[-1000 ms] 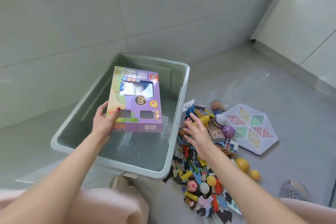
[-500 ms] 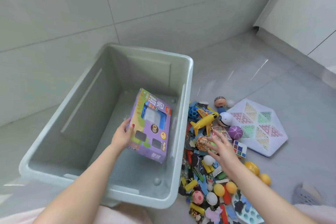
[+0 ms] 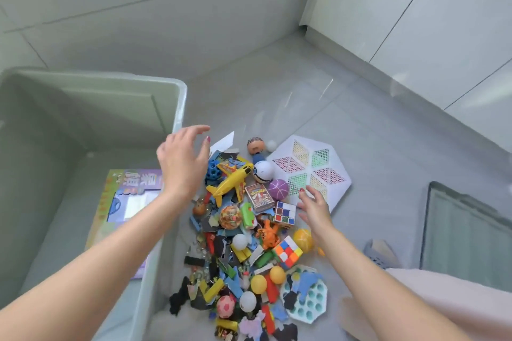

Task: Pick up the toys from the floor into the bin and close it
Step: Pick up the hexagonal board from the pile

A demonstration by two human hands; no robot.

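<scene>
Grey tiled floor (image 3: 374,130), glossy. Directly on it: open green bin (image 3: 180,97) at left, heap of small toys (image 3: 243,243) beside it, white hexagonal board (image 3: 310,171), perhaps a slipper (image 3: 381,253) at right.

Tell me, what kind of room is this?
Probably a room in a home: a tiled floor and plain wall, with a heap of toys such as a yellow plane beside a storage bin.
</scene>
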